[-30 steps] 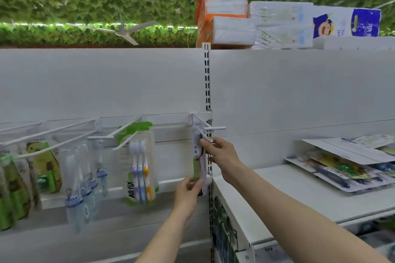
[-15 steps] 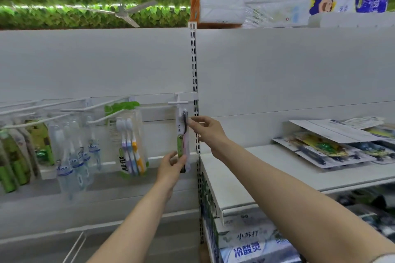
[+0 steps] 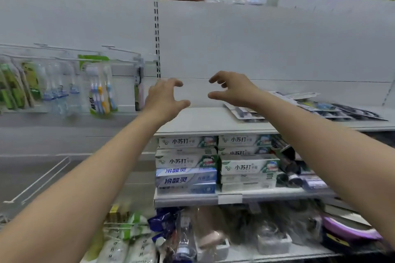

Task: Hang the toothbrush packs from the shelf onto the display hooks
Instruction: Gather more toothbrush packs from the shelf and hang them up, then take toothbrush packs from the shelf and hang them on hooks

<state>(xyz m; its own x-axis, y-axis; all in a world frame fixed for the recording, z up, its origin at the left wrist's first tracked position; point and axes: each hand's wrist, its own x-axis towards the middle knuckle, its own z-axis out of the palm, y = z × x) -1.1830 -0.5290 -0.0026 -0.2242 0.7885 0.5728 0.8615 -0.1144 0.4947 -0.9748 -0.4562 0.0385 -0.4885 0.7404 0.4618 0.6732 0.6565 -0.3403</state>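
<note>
Packs (image 3: 346,110) blurred, perhaps toothbrushes, partly behind right arm (image 3: 299,126)

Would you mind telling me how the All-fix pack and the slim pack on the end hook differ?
The All-fix pack is wide, showing several brushes in purple, yellow and blue; the slim pack shows one pink-and-green brush. The All-fix pack has a green header; the slim pack shows none. Both hang upright from hooks.

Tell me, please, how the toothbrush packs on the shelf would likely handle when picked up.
The packs look flat and card-backed, so probably light and fairly stiff. They overlap in a loose pile on the shelf, so lifting one may slide its neighbours.
</note>
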